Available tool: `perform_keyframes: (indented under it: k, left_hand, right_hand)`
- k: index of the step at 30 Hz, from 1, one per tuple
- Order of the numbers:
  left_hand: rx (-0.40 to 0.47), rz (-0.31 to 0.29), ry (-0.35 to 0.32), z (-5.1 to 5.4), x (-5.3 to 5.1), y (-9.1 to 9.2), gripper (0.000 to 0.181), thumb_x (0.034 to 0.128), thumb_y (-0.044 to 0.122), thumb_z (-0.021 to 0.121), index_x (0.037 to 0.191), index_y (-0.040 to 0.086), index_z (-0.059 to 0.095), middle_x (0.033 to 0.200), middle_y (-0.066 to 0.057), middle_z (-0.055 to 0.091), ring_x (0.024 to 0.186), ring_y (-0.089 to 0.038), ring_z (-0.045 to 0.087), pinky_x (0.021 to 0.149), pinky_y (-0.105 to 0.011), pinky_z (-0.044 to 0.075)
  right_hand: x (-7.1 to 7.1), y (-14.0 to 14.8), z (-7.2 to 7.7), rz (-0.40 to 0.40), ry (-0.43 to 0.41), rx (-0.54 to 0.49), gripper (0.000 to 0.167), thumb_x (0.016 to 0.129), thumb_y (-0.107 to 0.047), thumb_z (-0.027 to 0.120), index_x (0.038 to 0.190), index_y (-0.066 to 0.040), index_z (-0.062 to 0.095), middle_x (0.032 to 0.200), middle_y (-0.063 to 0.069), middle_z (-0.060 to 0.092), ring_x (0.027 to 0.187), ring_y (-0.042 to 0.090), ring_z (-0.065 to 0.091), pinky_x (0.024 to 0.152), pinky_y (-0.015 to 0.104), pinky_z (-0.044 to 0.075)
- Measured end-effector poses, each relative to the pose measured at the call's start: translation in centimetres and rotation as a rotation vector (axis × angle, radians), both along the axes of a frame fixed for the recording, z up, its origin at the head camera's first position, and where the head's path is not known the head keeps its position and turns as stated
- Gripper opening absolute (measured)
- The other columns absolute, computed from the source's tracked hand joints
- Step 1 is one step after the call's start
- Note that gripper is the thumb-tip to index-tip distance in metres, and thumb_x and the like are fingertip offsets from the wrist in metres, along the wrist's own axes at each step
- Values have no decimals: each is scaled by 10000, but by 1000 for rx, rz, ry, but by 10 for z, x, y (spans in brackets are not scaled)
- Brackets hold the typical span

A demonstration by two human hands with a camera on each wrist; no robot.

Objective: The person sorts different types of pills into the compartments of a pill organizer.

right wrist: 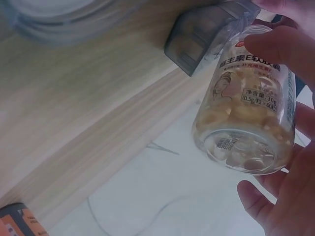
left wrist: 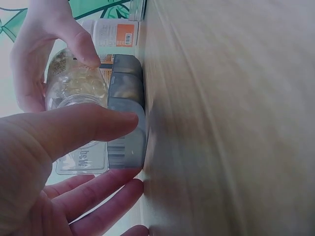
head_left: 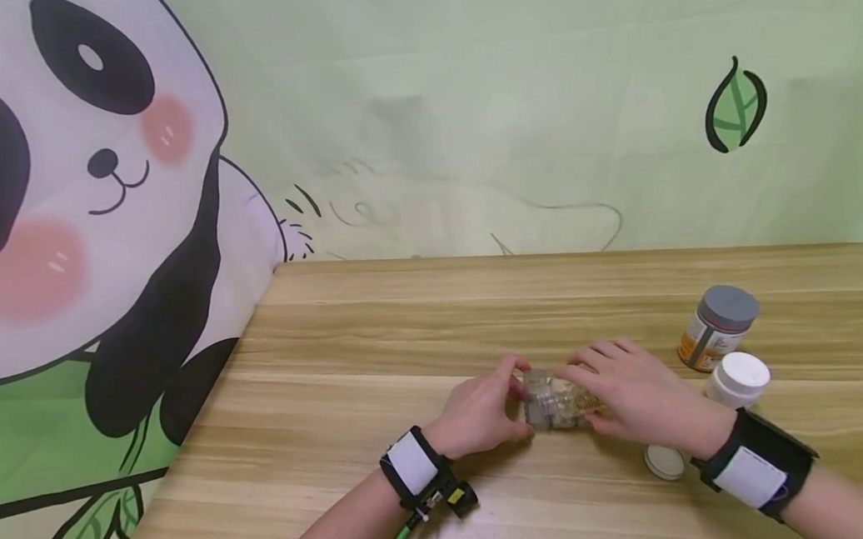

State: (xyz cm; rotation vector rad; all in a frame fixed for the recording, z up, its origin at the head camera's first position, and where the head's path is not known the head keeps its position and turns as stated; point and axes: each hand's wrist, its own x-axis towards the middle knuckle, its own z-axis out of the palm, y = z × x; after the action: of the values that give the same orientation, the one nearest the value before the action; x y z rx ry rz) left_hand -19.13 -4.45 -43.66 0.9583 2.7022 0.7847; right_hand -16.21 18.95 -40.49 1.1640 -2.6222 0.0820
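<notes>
A clear bottle [right wrist: 246, 103] of pale yellow softgel capsules is gripped by my right hand [head_left: 628, 393]. It tilts, mouth to the left, over a grey see-through pill organizer [left wrist: 125, 132] on the table. My left hand [head_left: 479, 408] holds the organizer's left end between thumb and fingers. In the left wrist view, a clear flap lid [left wrist: 81, 160] with lettering stands raised near the bottle's mouth. Compartments farther along look filled, though their contents are blurred. Whether capsules are leaving the bottle I cannot tell.
Beyond my right hand stand a grey-capped jar [head_left: 721, 324] with an orange and white label and a white bottle [head_left: 741, 377]. A round white cap [head_left: 665, 462] lies by my right wrist. The wooden table [head_left: 375, 323] meets a panda-printed cloth backdrop.
</notes>
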Motion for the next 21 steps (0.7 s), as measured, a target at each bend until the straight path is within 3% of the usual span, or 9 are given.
perform_keyframes:
  k: [13, 21]
  left_hand:
    - [-3, -6, 5, 1, 0, 0, 709, 747, 238, 852, 1301, 143, 421, 1036, 43, 671, 812, -65, 587, 657, -219, 420]
    - [-9, -7, -2, 1, 0, -1, 700, 756, 238, 847, 1300, 138, 418, 1038, 44, 671, 806, -61, 583, 645, -213, 416]
  right_hand:
    - [-3, -4, 5, 43, 81, 24, 648, 648, -279, 875, 1229, -109, 643, 1057, 57, 620, 984, 272, 573, 803, 437, 457]
    - [-3, -6, 7, 54, 80, 29, 661, 633, -260, 884, 1230, -110, 643, 1047, 58, 612, 984, 278, 566, 811, 448, 450]
